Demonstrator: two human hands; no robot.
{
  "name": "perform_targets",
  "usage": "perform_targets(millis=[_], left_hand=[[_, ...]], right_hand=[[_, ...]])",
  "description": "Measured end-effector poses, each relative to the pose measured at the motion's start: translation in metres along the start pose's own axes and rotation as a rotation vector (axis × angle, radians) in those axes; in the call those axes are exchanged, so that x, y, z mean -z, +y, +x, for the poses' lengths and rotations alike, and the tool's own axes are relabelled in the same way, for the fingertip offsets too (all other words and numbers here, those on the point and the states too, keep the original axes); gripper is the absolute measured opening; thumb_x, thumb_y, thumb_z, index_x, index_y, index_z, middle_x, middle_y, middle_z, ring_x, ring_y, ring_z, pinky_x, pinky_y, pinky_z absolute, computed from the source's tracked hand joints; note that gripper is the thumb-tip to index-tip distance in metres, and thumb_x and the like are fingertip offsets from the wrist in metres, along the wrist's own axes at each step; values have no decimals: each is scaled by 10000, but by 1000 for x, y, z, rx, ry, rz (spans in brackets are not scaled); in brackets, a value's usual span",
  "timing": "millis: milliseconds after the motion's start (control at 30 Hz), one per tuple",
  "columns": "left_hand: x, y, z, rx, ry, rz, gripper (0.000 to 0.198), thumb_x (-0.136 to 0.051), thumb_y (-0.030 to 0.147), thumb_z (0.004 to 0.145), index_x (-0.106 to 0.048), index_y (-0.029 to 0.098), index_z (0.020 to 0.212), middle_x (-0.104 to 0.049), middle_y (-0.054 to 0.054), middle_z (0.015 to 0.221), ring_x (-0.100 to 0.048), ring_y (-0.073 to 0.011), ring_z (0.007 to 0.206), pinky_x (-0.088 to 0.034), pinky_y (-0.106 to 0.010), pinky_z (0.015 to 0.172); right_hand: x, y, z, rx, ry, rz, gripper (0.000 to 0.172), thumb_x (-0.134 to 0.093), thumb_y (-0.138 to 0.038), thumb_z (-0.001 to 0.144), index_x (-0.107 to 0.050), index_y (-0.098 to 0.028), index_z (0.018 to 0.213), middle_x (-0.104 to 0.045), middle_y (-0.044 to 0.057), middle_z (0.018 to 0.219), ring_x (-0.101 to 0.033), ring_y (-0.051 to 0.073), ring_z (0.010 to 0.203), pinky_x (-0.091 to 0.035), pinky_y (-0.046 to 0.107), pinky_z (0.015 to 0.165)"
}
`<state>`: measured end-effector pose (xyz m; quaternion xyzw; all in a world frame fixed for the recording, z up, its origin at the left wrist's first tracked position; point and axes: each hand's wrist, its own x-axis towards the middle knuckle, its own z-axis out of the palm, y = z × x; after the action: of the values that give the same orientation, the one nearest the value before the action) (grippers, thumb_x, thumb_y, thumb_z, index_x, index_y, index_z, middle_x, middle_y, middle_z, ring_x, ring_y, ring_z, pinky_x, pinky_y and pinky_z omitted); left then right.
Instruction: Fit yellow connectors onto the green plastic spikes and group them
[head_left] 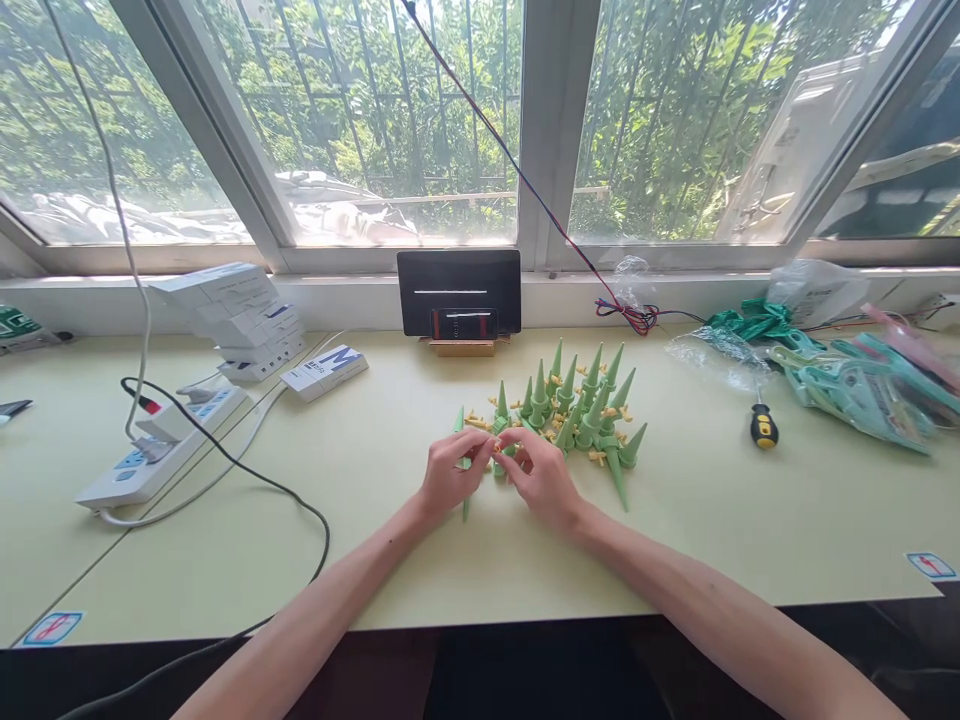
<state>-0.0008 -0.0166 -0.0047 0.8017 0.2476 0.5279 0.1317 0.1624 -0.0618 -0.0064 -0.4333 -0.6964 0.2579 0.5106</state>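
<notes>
My left hand (450, 468) and my right hand (546, 478) meet over the table, fingertips pinched together around a small yellow plastic piece (496, 448). The fingers cover most of it, so its full shape is hidden. Just behind and to the right of my hands stands a cluster of green cone-shaped spikes (595, 410), which look like plant watering spikes. Most point upward; one spike (616, 478) lies tilted toward the front edge. Small yellow valve-like pieces (597, 458) are scattered among them. Another green spike (460, 420) shows partly behind my left hand.
A dark tablet (459, 275) and a phone (465, 324) stand at the back. On the left are a power strip (172, 445), stacked white boxes (244, 320) and a black cable (289, 487). A screwdriver (763, 428) and plastic bags (862, 395) lie right.
</notes>
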Motion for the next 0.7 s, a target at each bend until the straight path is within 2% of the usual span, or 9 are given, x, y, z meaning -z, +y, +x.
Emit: perform_targets(millis=[133,300,367,467,600,700], left_hand=[[7,-5,5,-38,-9,52,160,-563,139,926,-654,177,801,-656,-19,716,-564,-97,605,-461,-204,541],[24,-15,13,6,24,163,299,-543,218,953,-607,173,664,-606,-12,638,-505,-100,548,-408,-233,532],[30,-19,14,47,-28,201,352,-513,247,968,-578,175,630,-563,-5,594,-464,-101,520,-383,-243,521],[35,-22,15,90,-181,226,350,-479,241,975,-564,179,641,-510,3,591,-408,-102,510,-351,-245,501],[39,-24,15,94,-321,244,184,-513,219,938,-667,197,840,-605,-28,751,-527,-130,647,-410,-248,575],[41,-23,14,110,-353,297,146,-575,253,899,-685,201,818,-591,-21,748,-548,-135,653,-429,-261,613]], right_hand=[[0,-1,0,6,11,-32,128,-526,-303,970,-576,-204,1035,-669,61,981,-580,130,573,-465,269,515],[0,1,1,25,38,-66,108,-495,-268,978,-571,-195,999,-653,62,982,-574,127,591,-464,267,538],[0,1,1,38,40,-76,101,-491,-253,978,-571,-194,995,-647,60,966,-572,130,603,-466,266,546],[0,1,1,53,44,-91,99,-488,-236,978,-574,-194,1001,-641,61,954,-574,137,629,-469,267,558],[0,1,1,60,36,-92,117,-475,-242,988,-583,-200,1006,-636,66,950,-583,154,673,-470,271,558],[0,0,1,72,31,-81,137,-467,-249,997,-596,-203,1004,-629,72,955,-581,161,699,-470,273,567]])
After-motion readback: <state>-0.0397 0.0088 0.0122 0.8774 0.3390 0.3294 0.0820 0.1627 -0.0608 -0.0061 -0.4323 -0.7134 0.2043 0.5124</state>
